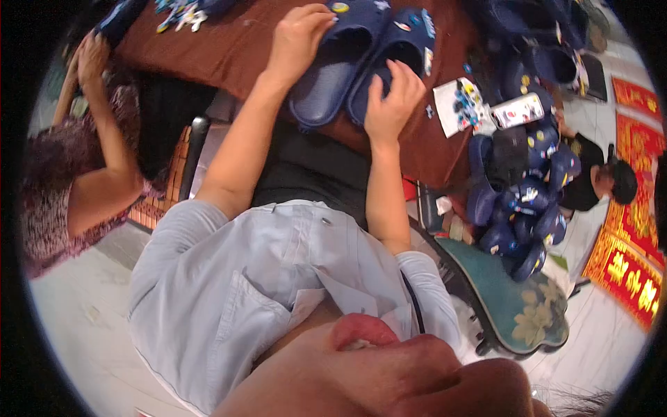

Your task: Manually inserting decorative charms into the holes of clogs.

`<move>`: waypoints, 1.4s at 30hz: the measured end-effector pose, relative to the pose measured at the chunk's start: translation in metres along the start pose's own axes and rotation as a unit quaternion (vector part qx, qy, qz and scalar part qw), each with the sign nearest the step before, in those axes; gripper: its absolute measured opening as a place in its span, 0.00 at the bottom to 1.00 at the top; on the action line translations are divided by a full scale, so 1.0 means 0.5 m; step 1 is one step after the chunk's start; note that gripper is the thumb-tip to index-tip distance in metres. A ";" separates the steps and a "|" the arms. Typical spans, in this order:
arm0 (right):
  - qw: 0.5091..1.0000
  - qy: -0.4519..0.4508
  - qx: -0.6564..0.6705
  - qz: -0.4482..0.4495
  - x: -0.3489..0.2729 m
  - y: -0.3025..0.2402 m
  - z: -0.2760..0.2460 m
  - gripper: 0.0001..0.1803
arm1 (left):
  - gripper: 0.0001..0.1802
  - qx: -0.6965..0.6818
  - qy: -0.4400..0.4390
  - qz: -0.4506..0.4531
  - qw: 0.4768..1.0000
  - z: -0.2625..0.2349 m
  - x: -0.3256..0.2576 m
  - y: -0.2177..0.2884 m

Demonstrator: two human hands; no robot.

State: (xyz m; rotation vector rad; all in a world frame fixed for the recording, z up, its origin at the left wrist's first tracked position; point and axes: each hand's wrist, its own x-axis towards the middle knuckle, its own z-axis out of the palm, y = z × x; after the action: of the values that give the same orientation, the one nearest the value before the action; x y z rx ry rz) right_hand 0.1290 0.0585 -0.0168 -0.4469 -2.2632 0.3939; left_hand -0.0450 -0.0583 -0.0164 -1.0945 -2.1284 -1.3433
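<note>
The fisheye view looks steeply down from the person's head, past the nearby shirt [278, 243], to the left hand [299, 42] and right hand [393, 105] toward its top; floor [87, 320] lies farther off, and black corners frame its round field

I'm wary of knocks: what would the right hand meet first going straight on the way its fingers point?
The right hand would likely meet the charm-decorated upper of the pair's right navy clog first; depth is unclear, so it might pass above.
</note>
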 end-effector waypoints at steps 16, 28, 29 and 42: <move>0.999 0.023 0.039 0.003 -0.001 -0.001 0.010 0.17 | 0.19 0.059 -0.094 0.077 0.991 -0.032 0.001 0.026; 0.991 0.110 0.073 -0.033 -0.007 0.023 -0.021 0.11 | 0.23 0.121 -0.033 0.038 0.991 -0.007 -0.025 0.041; 0.990 0.124 0.064 -0.015 -0.005 0.034 -0.038 0.10 | 0.24 0.127 -0.034 0.030 0.991 -0.008 -0.027 0.041; 0.970 0.114 -0.096 0.194 -0.043 0.224 -0.182 0.10 | 0.18 0.125 -0.016 0.052 0.991 -0.009 -0.019 0.041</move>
State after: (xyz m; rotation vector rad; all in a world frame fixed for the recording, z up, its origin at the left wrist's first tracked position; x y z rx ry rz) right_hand 0.2322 0.1615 -0.0179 -0.9928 -1.9920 0.3007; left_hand -0.0233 -0.0613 -0.0091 -1.1110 -2.1597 -0.9883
